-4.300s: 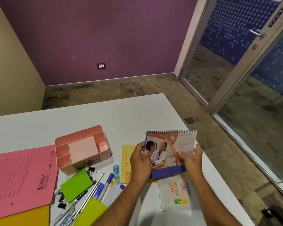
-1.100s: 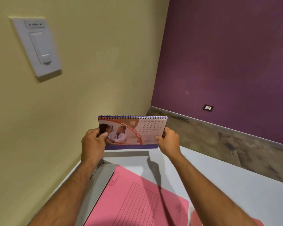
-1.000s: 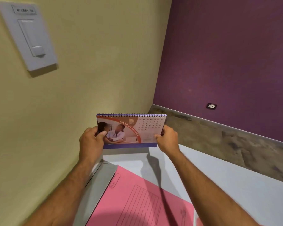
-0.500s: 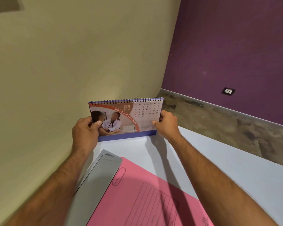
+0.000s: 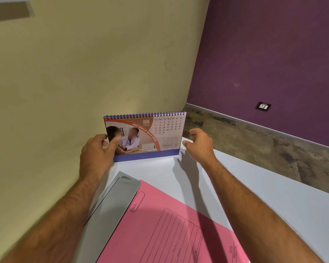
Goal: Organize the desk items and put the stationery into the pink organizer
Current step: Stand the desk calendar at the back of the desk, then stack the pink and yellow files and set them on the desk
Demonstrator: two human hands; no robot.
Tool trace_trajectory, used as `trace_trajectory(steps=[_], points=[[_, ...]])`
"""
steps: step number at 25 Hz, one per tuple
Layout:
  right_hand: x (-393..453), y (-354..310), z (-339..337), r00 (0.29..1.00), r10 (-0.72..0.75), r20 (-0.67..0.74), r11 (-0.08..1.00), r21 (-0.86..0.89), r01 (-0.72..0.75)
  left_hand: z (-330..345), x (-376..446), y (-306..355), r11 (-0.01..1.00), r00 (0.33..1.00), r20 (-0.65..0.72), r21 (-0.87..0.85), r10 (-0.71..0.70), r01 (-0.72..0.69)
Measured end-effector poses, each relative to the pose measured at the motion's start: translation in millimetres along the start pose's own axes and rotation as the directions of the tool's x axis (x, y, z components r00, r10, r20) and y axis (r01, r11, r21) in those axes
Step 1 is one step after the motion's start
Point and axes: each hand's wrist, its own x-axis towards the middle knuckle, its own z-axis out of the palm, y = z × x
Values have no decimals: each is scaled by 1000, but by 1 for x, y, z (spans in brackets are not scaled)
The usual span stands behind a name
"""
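A spiral-bound desk calendar (image 5: 156,135) showing June stands upright on the far left corner of the white desk (image 5: 264,196), close to the beige wall. My left hand (image 5: 97,154) grips its left edge, thumb on the front picture. My right hand (image 5: 199,145) hovers just off the calendar's right edge, fingers loosely curled and holding nothing. The pink organizer and the stationery are out of view.
A pink file folder (image 5: 171,228) lies on the desk below the calendar, partly over a grey folder (image 5: 112,205) along the wall. The beige wall borders the desk on the left. Beyond the far edge are floor and a purple wall.
The calendar came down from mid-air onto the desk's far corner. My right hand has let go of its right edge and drawn slightly away; my left hand keeps its hold.
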Motion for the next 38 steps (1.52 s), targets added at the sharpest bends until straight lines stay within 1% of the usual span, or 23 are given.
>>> trace_trajectory(steps=[2, 5, 7, 9, 11, 13, 15, 18, 23, 26, 31, 34, 36, 37, 38], points=[[-7, 3, -16, 998, -5, -59, 1000, -3, 5, -7, -7, 6, 994, 1000, -21, 107, 1, 2], [-25, 8, -48, 980, -121, -157, 987, -120, 103, -23, -23, 26, 972, 997, -73, 234, 10, 7], [-42, 13, -69, 957, -218, -190, 961, -214, 177, -30, -39, 42, 956, 993, -54, 280, 106, -87], [-60, 19, -86, 931, -307, -196, 923, -301, 241, -34, -55, 60, 928, 969, -13, 291, 248, -233], [-79, 23, -103, 915, -356, -190, 879, -401, 259, -38, -71, 77, 862, 913, 42, 313, 406, -398], [-101, 26, -118, 913, -362, -189, 842, -486, 233, -42, -88, 94, 764, 835, 138, 346, 532, -544], [-126, 27, -131, 902, -393, -178, 796, -557, 237, -45, -107, 110, 662, 766, 250, 391, 592, -639], [-167, 30, -149, 898, -413, -153, 764, -594, 250, -50, -143, 130, 600, 714, 333, 389, 616, -699], [-237, 36, -161, 919, -370, -139, 765, -606, 217, -69, -209, 140, 580, 674, 376, 342, 636, -739], [-276, 42, -160, 930, -343, -129, 778, -594, 205, -81, -248, 129, 599, 676, 411, 317, 612, -735], [-336, 55, -150, 946, -307, -104, 801, -565, 197, -102, -303, 99, 651, 708, 448, 305, 546, -695], [-367, 63, -139, 953, -298, -57, 810, -543, 221, -106, -329, 76, 695, 726, 501, 296, 471, -655], [-386, 69, -127, 958, -288, -8, 813, -531, 240, -106, -346, 59, 754, 765, 499, 288, 408, -590], [-395, 72, -121, 956, -292, 18, 816, -518, 258, -106, -353, 50, 790, 795, 476, 284, 375, -543], [-403, 75, -115, 954, -295, 45, 817, -505, 277, -106, -361, 45, 843, 825, 477, 270, 303, -466]])
